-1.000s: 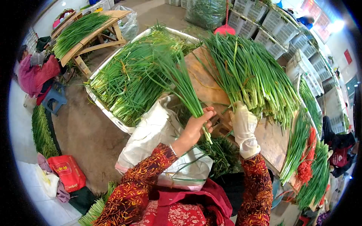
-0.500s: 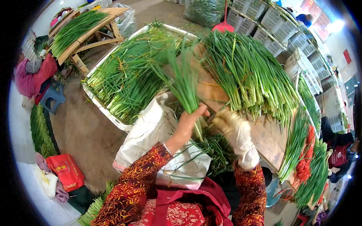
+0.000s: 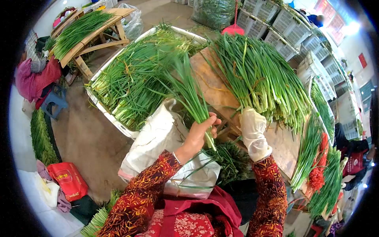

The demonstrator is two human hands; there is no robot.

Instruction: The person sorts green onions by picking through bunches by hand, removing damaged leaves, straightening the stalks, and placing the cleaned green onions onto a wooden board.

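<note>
My bare left hand (image 3: 200,134) is closed round the lower stalks of a small bunch of green stalks (image 3: 193,94), whose leafy tops are slightly blurred over a white tray. My right hand (image 3: 253,130), in a pale glove, is closed at the near left edge of a large pile of stalks (image 3: 264,79) on a wooden board (image 3: 282,146). What its fingers hold is hidden. The white tray (image 3: 112,120) left of the board is heaped with loose greens (image 3: 134,75). Below my left hand lie a white sack (image 3: 148,142) and dark green scraps (image 3: 227,162).
Red ties (image 3: 317,177) and more bunches (image 3: 325,189) lie at the right. A person (image 3: 37,79) sits near a blue stool (image 3: 55,102) and a wooden stand (image 3: 106,45) on the left. Crates (image 3: 292,27) are stacked behind. A red bag (image 3: 69,181) rests lower left.
My right hand moved left toward the bunch, then back right to the pile's edge. My left hand kept hold of the bunch, whose tops swung.
</note>
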